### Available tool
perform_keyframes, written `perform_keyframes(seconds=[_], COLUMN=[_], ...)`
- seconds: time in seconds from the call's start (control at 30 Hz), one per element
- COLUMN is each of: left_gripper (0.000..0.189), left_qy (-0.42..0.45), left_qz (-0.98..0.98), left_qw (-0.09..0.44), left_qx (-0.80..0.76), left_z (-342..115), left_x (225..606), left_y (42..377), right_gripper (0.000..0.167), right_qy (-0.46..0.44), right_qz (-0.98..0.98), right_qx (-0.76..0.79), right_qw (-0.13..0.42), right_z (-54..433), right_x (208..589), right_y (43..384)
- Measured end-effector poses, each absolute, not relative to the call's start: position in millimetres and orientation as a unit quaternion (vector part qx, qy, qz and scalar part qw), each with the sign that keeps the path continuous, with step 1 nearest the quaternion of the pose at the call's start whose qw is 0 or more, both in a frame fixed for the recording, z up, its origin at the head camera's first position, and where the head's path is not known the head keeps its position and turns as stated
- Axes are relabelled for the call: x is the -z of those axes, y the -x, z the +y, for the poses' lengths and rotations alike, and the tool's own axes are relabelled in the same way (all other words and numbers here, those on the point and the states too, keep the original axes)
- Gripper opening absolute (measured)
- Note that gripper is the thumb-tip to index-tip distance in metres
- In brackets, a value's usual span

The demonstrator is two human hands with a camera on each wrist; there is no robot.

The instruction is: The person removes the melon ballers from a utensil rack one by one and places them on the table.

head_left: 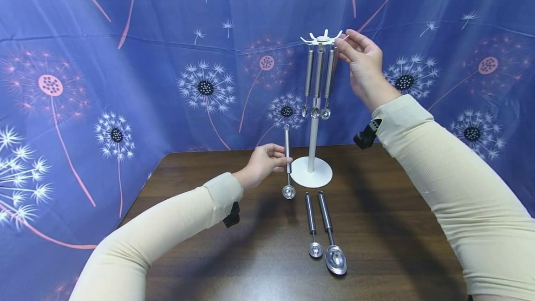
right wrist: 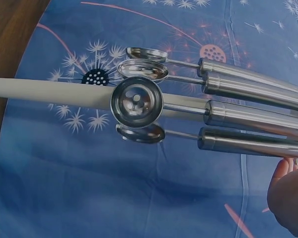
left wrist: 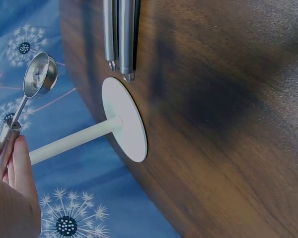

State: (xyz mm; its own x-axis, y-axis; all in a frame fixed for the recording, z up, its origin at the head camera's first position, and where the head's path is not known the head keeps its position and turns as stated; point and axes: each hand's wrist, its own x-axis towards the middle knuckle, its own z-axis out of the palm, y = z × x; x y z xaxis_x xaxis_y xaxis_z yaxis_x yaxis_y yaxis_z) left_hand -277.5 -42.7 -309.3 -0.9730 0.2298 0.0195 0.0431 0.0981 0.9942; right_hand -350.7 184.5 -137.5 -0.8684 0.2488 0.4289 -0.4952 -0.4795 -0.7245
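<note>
My left hand (head_left: 263, 164) pinches the handle of a steel melon baller (head_left: 288, 192), held upright with its small round bowl down, above the table and left of the rack's base. The left wrist view shows that bowl (left wrist: 39, 75) near the fingers. Up at the top of the white hanging rack (head_left: 311, 179), my right hand (head_left: 362, 62) pinches one of its hooks between thumb and fingers. Several melon ballers (right wrist: 137, 102) hang from the rack, bowls down. In the right wrist view the right fingertips lie beside the handle end of the nearest one.
On the brown wooden table (head_left: 251, 254), in front of the rack, lie another small melon baller (head_left: 315, 249) and a larger oval-bowled scoop (head_left: 336, 260), handles toward the rack. A blue dandelion-print cloth (head_left: 167, 120) hangs behind the table.
</note>
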Motion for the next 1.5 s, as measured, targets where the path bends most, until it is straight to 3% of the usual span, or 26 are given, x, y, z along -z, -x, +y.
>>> perform_keyframes(seconds=[0.17,0.37,0.83,1.23,1.5], left_gripper=[0.027,0.027,0.028,0.028,0.026], left_qy=[-0.089,-0.088,-0.079,-0.083,-0.077], left_qz=[0.739,0.735,0.742,0.745,0.747], left_qw=[0.073,0.077,0.075,0.079,0.089], left_qx=[-0.663,-0.668,-0.662,-0.657,-0.655], left_z=[-44,-46,-46,-47,-49], left_x=[313,318,324,332,342], left_y=[277,276,274,267,263], right_gripper=[0.061,0.07,0.059,0.038,0.041], right_qy=[-0.127,-0.141,-0.176,-0.157,-0.138], right_qz=[-0.471,-0.487,-0.457,-0.477,-0.492], right_qx=[-0.849,-0.842,-0.854,-0.838,-0.825], right_qw=[0.204,0.183,0.173,0.216,0.241], right_z=[184,184,191,189,182], right_x=[136,137,142,142,138], right_y=[350,350,352,349,346])
